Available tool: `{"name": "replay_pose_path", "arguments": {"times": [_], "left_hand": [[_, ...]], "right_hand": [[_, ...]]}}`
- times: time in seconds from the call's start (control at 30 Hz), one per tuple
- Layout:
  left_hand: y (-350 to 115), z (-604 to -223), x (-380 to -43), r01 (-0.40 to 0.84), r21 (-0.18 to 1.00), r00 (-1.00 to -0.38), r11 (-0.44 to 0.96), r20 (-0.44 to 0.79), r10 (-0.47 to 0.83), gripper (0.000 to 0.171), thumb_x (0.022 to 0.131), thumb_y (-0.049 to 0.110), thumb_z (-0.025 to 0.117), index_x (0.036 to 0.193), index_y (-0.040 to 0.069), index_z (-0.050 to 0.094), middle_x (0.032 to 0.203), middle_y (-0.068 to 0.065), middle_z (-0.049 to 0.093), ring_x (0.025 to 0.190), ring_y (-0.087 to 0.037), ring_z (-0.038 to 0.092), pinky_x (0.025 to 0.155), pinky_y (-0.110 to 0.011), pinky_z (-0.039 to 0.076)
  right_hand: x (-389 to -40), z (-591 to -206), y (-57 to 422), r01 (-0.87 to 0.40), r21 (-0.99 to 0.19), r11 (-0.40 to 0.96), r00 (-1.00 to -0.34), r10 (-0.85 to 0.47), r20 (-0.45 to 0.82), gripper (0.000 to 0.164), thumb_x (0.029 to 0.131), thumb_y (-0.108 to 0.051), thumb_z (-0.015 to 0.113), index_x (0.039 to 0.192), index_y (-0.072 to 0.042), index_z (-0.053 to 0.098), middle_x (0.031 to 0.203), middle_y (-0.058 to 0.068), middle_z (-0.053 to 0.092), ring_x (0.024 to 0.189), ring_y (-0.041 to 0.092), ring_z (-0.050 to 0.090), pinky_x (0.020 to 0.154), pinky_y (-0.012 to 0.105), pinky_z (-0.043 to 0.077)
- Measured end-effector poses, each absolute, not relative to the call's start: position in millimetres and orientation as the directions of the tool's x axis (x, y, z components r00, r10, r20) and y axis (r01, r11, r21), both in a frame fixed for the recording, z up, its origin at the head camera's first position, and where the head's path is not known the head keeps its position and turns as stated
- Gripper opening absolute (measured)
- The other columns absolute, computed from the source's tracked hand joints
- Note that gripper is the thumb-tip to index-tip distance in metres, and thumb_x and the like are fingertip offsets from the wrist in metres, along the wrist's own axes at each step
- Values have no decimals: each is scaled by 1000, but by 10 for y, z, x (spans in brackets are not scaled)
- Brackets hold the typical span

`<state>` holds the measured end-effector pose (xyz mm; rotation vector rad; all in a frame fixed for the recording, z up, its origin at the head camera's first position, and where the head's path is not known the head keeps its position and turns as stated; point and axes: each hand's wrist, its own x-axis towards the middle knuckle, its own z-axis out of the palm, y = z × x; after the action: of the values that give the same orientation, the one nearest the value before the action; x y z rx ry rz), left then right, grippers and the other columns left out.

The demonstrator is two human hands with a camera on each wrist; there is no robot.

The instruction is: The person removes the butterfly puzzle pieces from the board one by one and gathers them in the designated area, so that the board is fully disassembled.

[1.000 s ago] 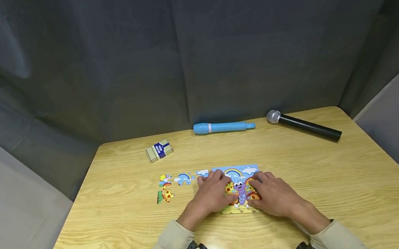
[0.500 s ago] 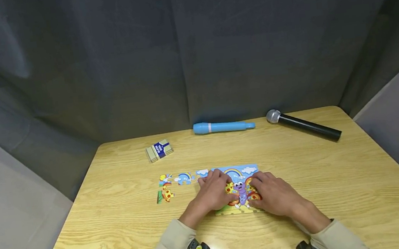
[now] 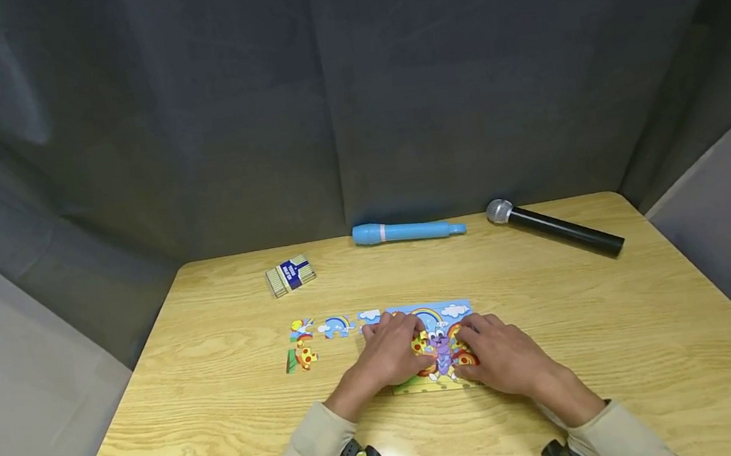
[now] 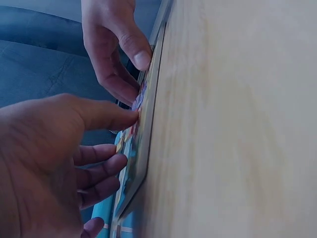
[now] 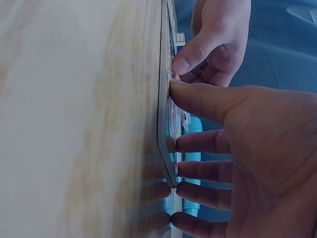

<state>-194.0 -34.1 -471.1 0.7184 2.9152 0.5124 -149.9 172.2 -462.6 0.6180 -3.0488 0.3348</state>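
Note:
A jigsaw puzzle (image 3: 442,356) showing a purple cartoon character and a rainbow lies flat on a thin board in the head view. My left hand (image 3: 390,357) covers its left part, thumb and fingertips resting on the picture. On the right part rest the thumb and fingertips of my right hand (image 3: 505,355). Both wrist views show fingers touching the puzzle from above, fairly straight and spread in the right wrist view. A cloud piece (image 3: 370,317) sits by the left fingertips, partly hidden. Further left lie a rainbow piece (image 3: 336,327), a yellow-and-blue piece (image 3: 301,330) and a red-spotted piece (image 3: 303,357).
A bundle of thin sticks with a blue label (image 3: 290,275) lies at the back left of the wooden table (image 3: 225,424). Along the back edge are a blue microphone-shaped tube (image 3: 409,230) and a black microphone (image 3: 555,229). Dark curtains (image 3: 245,121) stand behind.

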Motion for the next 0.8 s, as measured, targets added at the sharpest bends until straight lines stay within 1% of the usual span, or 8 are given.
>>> {"name": "replay_pose_path", "arguments": {"times": [0.13, 0.2, 0.4, 0.67, 0.8], "left_hand": [[-351, -4707, -1942, 453, 350, -880, 820, 27, 474, 41, 76, 38, 77, 110, 23, 60, 96, 10, 57, 93, -10, 44, 80, -37, 26], [-350, -4705, -1949, 465, 341, -877, 817, 50, 478, 41, 74, 36, 78, 108, 23, 60, 95, 10, 58, 92, -9, 46, 80, -36, 26], [-356, -4711, -1971, 484, 289, -872, 826, 87, 481, 40, 72, 40, 79, 105, 23, 63, 93, 10, 60, 90, -10, 49, 80, -37, 26], [-454, -4693, -1977, 475, 256, -878, 842, 77, 472, 43, 73, 45, 75, 109, 25, 63, 102, 12, 59, 96, -10, 49, 87, -39, 32], [-543, -4665, -1972, 469, 265, -881, 843, 68, 469, 42, 74, 42, 74, 110, 25, 63, 107, 10, 58, 100, -13, 50, 88, -40, 35]], "right_hand": [[-1505, -4619, 1732, -381, -210, 900, -924, -379, 54, 46, 80, -45, 75, 112, -14, 64, 120, 7, 55, 107, 27, 55, 79, 49, 49], [-1508, -4618, 1740, -373, -216, 902, -927, -371, 51, 46, 80, -45, 75, 111, -14, 64, 122, 8, 54, 105, 27, 55, 78, 48, 49], [-1504, -4618, 1752, -361, -234, 903, -931, -361, 43, 46, 79, -45, 75, 112, -15, 64, 123, 9, 54, 102, 26, 55, 78, 47, 48], [-1497, -4627, 1753, -366, -231, 901, -929, -366, 43, 46, 80, -46, 75, 113, -15, 63, 122, 8, 53, 102, 26, 55, 77, 48, 48], [-1494, -4634, 1752, -377, -230, 897, -926, -372, 64, 46, 79, -46, 75, 112, -15, 63, 121, 7, 54, 102, 25, 55, 76, 47, 48]]}}
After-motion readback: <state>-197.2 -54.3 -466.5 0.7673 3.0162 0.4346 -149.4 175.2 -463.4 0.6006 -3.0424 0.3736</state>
